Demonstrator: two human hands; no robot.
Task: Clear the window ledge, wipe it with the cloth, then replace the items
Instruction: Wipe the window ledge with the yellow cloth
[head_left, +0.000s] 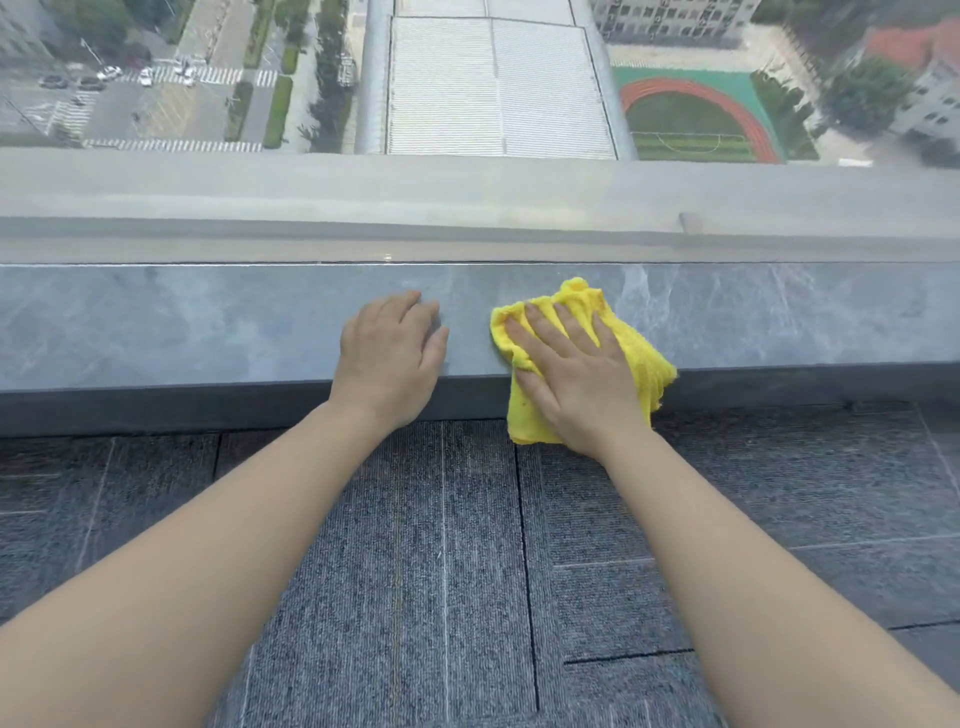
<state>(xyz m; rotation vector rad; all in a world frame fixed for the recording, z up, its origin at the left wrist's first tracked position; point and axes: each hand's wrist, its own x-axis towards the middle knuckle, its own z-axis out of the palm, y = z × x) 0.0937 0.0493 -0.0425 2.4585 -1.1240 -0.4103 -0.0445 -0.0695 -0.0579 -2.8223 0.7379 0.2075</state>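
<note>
Window glass (467, 78) fills the upper part of the view, looking down from a height on roads, a ribbed white roof and a green sports field ringed by a red track. Below it runs the window ledge (182, 322), a long grey slab with pale marble veining and a dark front edge, spanning the frame from side to side. Beneath that lies the floor (441, 571), laid in grey carpet tiles with dark seams. On the ledge, right of centre, sits the cloth (641, 358): bright yellow, fluffy, bunched rather than folded, with one corner peaked toward the glass and its near part hanging over the ledge's front edge. The right hand (576, 374) lies flat on the cloth, fingers spread and extended, pressing it to the stone, not clenched around it. The left hand (392, 358) rests palm down on bare stone just beside the cloth, fingers loosely together, grasping nothing.
</note>
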